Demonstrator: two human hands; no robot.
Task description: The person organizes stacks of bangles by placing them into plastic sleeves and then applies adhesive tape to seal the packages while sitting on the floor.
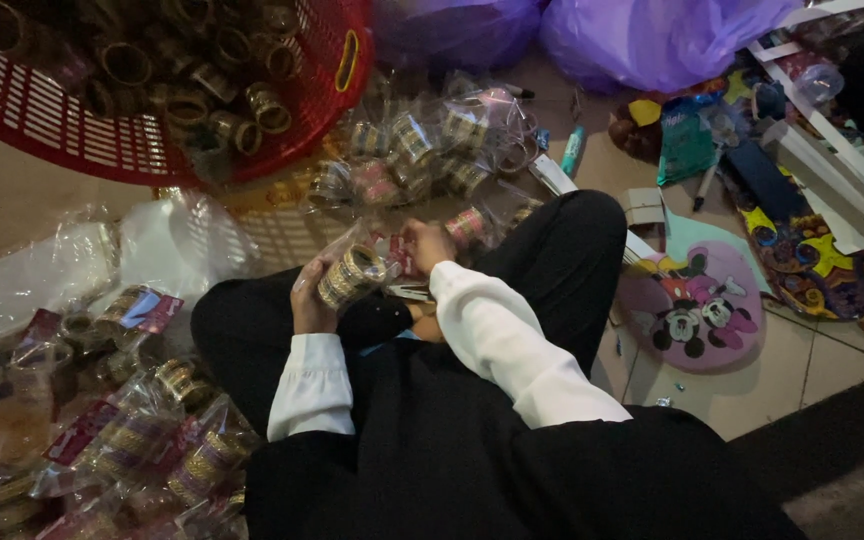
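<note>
At the centre of the frame a stack of gold bangles (351, 276) is clasped upright in the left hand (309, 300), apparently steadied so a clear packet (392, 255), pinched by the right hand (430, 245), can be drawn over it.

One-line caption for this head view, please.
Seated on the floor, left hand holds a stack of gold bangles while right hand handles clear packaging.

The red basket (152, 150) up past the left hand (309, 300) runs off the top edge, so half the bangles inside are lost. Packets by the left elbow are cut off at the bottom. Right hand (428, 243)'s fingertips are too blurry to read.
</note>
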